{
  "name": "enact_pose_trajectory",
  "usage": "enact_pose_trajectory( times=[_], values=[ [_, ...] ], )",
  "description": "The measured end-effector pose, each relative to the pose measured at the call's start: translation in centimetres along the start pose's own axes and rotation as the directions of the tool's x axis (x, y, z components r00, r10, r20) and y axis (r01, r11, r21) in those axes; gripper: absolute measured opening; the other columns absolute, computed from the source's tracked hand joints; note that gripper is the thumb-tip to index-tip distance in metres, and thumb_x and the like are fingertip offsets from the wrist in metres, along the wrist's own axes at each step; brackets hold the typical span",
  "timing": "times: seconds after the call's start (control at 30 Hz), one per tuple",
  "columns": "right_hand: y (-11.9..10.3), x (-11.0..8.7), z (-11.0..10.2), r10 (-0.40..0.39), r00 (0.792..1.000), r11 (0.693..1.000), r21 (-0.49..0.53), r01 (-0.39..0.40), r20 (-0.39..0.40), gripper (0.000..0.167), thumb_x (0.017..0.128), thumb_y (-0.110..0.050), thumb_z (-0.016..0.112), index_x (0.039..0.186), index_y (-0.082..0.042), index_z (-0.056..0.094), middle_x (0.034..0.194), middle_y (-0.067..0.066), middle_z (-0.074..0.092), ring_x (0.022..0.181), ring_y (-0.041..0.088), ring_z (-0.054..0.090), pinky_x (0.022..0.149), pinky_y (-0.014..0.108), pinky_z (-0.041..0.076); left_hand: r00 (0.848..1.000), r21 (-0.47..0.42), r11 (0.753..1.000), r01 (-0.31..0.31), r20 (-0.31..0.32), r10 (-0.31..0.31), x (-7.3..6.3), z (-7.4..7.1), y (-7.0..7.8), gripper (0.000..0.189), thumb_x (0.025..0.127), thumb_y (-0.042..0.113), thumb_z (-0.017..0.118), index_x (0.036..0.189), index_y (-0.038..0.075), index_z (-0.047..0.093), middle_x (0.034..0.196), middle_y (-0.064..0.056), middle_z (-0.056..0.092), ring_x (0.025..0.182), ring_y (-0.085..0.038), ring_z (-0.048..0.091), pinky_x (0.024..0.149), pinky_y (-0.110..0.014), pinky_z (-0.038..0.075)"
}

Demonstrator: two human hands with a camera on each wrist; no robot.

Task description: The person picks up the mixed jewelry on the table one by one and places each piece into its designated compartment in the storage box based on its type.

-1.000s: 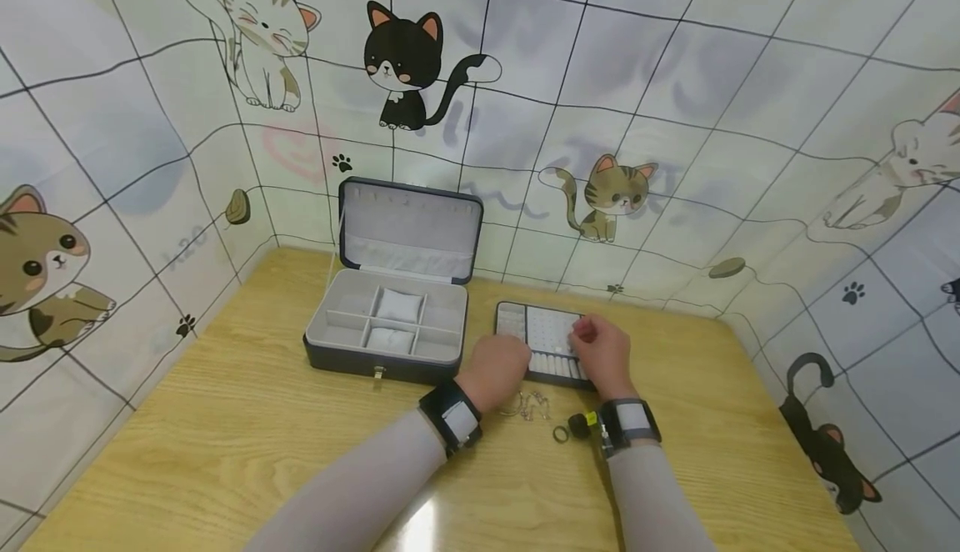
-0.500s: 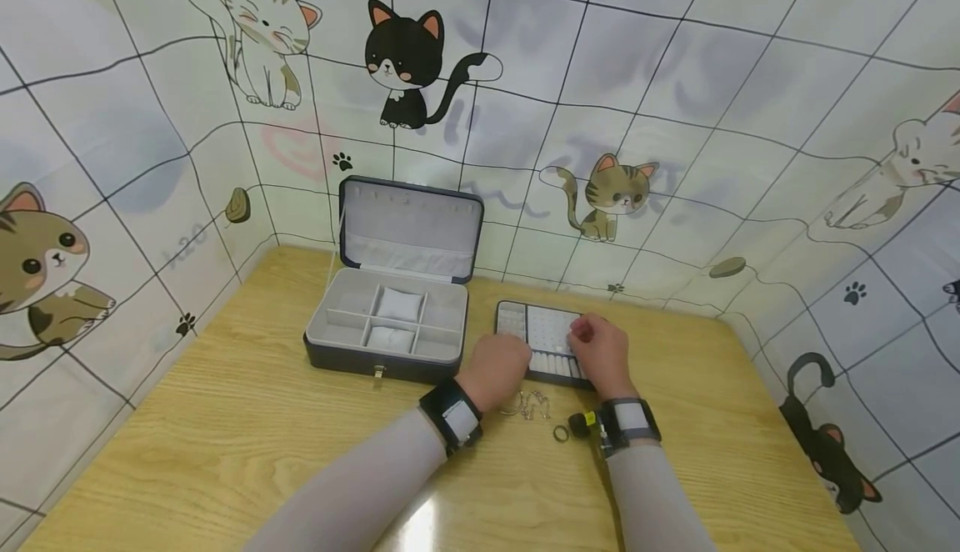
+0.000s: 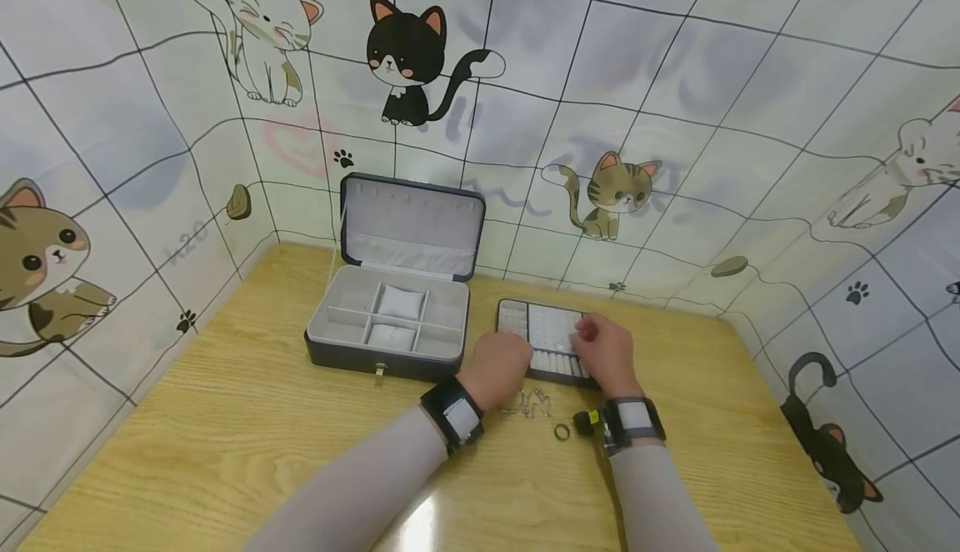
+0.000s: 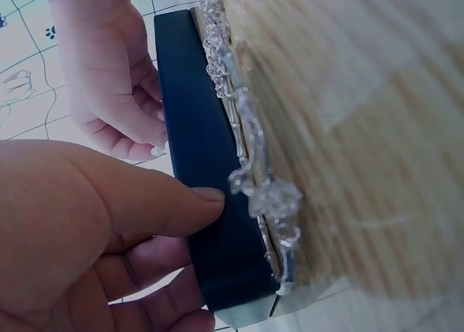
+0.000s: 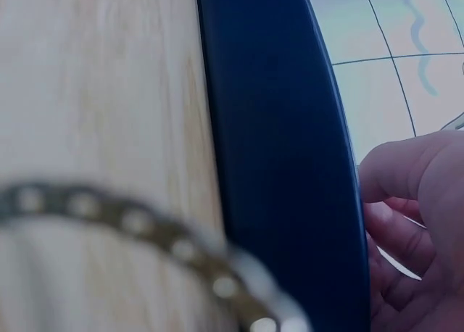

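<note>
Left hand [image 3: 495, 368] grips the tray [image 3: 551, 327] on the table [image 3: 750, 452] at its eight-o'clock edge, thumb on the outer side; right hand [image 3: 606, 353], at three o'clock, has thumb and fingertips together, though whether they pinch anything cannot be told. Silver jewelry [image 4: 275, 199] lies at six o'clock, a ring [image 3: 562, 433] near it. At nine o'clock stands an open box [image 3: 341, 358] holding cushions [image 3: 400, 303].
</note>
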State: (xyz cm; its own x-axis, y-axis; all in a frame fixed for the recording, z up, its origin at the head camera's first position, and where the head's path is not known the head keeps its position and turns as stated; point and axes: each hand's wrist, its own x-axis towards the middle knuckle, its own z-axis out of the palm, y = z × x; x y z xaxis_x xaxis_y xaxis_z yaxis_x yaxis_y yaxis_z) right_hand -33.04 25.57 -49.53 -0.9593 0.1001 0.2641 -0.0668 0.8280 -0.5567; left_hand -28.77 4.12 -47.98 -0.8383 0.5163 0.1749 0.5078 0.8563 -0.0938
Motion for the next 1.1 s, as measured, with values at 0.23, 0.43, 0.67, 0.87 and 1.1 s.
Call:
enact_pose_trajectory(
  times=[0.23, 0.43, 0.67, 0.87, 1.1],
  values=[
    [0.9, 0.3, -0.7, 0.027, 0.999, 0.999, -0.036, -0.026, 0.03, 0.018, 0.092, -0.025, 0.075, 0.103, -0.012, 0.072, 0.096, 0.01, 0.072, 0.081, 0.026, 0.064, 0.067, 0.034, 0.051, 1.0, -0.004, 1.0, -0.012, -0.016, 0.012, 0.2, 0.1, -0.1, 0.014, 0.1, 0.019, 0.067, 0.089, 0.019, 0.074, 0.081, 0.003, 0.073, 0.072, -0.013, 0.067, 0.058, -0.033, 0.056],
    [1.0, 0.3, -1.2, 0.023, 0.998, 0.999, -0.041, -0.021, 0.063, 0.019, 0.093, -0.027, 0.075, 0.102, -0.011, 0.071, 0.091, 0.011, 0.071, 0.074, 0.025, 0.061, 0.059, 0.032, 0.048, 1.0, -0.008, 1.0, -0.011, -0.017, 0.01, 0.2, -0.2, 0.0, 0.014, 0.101, 0.02, 0.066, 0.089, 0.019, 0.074, 0.081, 0.003, 0.072, 0.072, -0.012, 0.066, 0.058, -0.032, 0.056],
    [0.8, 0.3, -1.3, 0.036, 0.995, 0.998, -0.048, -0.032, 0.093, 0.022, 0.094, -0.024, 0.073, 0.105, -0.006, 0.074, 0.094, 0.013, 0.072, 0.074, 0.024, 0.061, 0.058, 0.031, 0.047, 1.0, -0.029, 0.999, -0.015, -0.005, 0.015, 0.0, -0.5, -0.3, 0.014, 0.101, 0.019, 0.067, 0.089, 0.018, 0.074, 0.082, 0.003, 0.072, 0.071, -0.012, 0.065, 0.058, -0.032, 0.055],
    [1.1, 0.3, -1.2, 0.053, 0.993, 0.997, -0.058, -0.047, 0.106, 0.02, 0.093, -0.019, 0.069, 0.107, -0.005, 0.075, 0.097, 0.015, 0.073, 0.079, 0.025, 0.062, 0.062, 0.031, 0.047, 1.0, -0.037, 0.999, -0.017, 0.006, 0.017, 0.0, -0.3, -0.3, 0.012, 0.1, 0.018, 0.068, 0.09, 0.018, 0.074, 0.082, 0.003, 0.072, 0.071, -0.012, 0.064, 0.059, -0.032, 0.055],
    [1.3, 0.4, -1.4, 0.063, 0.994, 0.997, -0.044, -0.059, 0.094, 0.021, 0.094, -0.016, 0.065, 0.109, -0.006, 0.076, 0.099, 0.015, 0.073, 0.08, 0.026, 0.063, 0.065, 0.031, 0.048, 1.0, -0.019, 1.0, -0.016, 0.0, 0.016, 0.0, 0.0, -0.2, 0.011, 0.1, 0.018, 0.068, 0.091, 0.019, 0.075, 0.083, 0.003, 0.073, 0.072, -0.012, 0.065, 0.06, -0.033, 0.056]
  ],
)
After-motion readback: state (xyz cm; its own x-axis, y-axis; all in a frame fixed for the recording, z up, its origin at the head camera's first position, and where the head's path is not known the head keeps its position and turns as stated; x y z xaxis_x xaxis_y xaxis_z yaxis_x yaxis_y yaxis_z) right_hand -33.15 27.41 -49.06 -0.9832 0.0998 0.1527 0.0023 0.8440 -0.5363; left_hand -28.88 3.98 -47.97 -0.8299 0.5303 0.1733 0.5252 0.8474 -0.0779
